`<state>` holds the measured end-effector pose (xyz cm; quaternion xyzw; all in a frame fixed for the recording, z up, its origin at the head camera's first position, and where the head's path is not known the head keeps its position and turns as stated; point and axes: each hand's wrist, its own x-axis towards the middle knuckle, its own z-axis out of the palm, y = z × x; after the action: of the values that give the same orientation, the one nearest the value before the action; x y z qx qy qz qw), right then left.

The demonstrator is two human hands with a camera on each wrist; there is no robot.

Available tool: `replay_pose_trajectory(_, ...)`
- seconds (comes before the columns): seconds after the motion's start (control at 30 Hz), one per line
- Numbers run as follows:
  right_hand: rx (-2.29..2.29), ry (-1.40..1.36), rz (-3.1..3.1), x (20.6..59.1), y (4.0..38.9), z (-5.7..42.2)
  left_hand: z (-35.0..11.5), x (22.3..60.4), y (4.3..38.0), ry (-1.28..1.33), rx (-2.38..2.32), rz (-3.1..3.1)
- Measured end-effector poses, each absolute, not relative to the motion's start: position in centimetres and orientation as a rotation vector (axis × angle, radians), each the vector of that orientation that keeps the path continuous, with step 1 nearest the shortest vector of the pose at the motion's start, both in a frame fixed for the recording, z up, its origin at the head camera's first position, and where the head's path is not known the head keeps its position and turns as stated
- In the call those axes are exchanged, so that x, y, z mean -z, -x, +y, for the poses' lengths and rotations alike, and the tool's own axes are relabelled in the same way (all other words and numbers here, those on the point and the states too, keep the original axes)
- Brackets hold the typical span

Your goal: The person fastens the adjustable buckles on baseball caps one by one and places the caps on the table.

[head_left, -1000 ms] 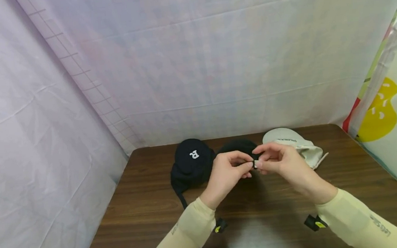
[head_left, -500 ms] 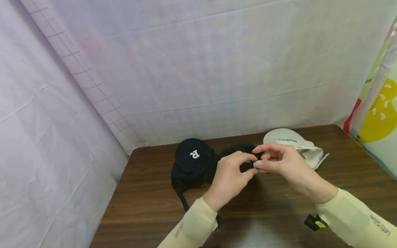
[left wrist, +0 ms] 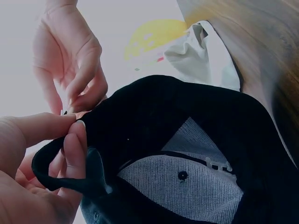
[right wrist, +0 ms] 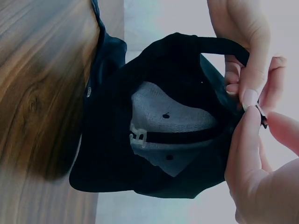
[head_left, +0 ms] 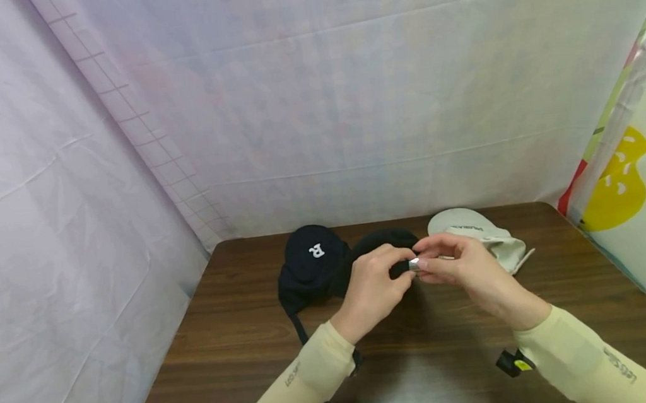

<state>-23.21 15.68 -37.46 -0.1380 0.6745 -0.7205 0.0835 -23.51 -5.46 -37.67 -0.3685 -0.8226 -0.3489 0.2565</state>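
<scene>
Both hands meet at the back strap of a black cap (left wrist: 140,107), whose open underside and mesh lining face the wrist cameras. My left hand (head_left: 371,287) pinches the strap between thumb and fingers; a loop of the strap (left wrist: 43,161) curves over its fingers. A small shiny metal buckle (head_left: 414,264) shows right at the fingertips. My right hand (head_left: 471,273) pinches at this buckle, its thumb against the metal. In the right wrist view, the strap (right wrist: 219,45) runs from the cap's edge to the left hand. Much of the cap is hidden behind the hands in the head view.
A dark cap (head_left: 310,259) with a white R lies to the left on the brown wooden table (head_left: 227,354), its strap trailing forward. At the right back lies an off-white cap (head_left: 455,219). White cloth walls (head_left: 315,101) stand behind and at the left.
My left hand has shifted slightly right and turned, closing in on the buckle. The buckle's metal face now shows brighter between the fingertips. My right hand stays nearly in place.
</scene>
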Motion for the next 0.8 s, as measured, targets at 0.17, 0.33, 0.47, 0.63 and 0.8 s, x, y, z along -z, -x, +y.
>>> replay_pose_trajectory(0.17, 2.213, 0.406, 1.857, 37.70, 23.35, 15.83, -5.43, 37.62, 23.49, 0.978, 0.963, -2.263)
replay_pose_trajectory(0.33, 2.233, 0.438, 1.799, 37.96, 23.35, 15.79, -5.44, 37.54, 23.26, 0.973, 0.985, -2.303)
replay_pose_trajectory(0.47, 2.233, 0.442, 1.801, 38.10, 23.32, 15.81, -5.47, 37.51, 23.25, 0.974, 1.026, -2.311)
replay_pose_trajectory(0.63, 2.234, 0.465, 1.779, 38.23, 23.28, 15.90, -5.54, 37.39, 23.30, 0.966, 1.101, -2.307)
replay_pose_trajectory(0.8, 2.227, 0.489, 1.802, 38.23, 23.25, 15.76, -5.47, 37.37, 23.15, 0.967, 1.087, -2.311)
